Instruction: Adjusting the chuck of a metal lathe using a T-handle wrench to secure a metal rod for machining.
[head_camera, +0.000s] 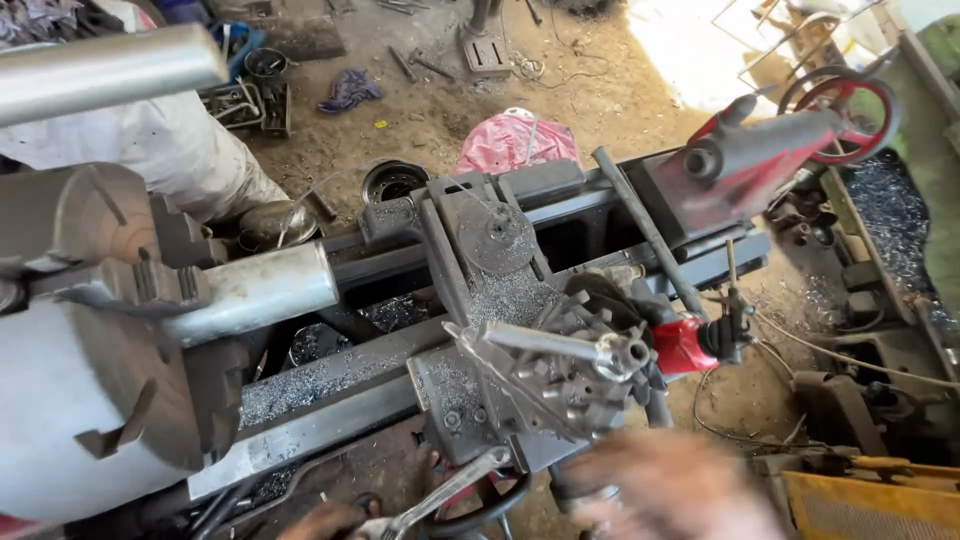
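the adjustable wrench (440, 497) lies just below the lathe's tool post (560, 365), its handle gripped in the left hand (325, 522), fingers wrapped around it. the right hand (670, 490) is blurred beside the carriage; whether its fingers are spread i cannot tell. this looks like tightening at the carriage; seating the wrench squarely matters next.

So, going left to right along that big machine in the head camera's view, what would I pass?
Chuck → shiny round bar it grips → tool post on the carriage → red-capped grinder → tailstock → red handwheel.
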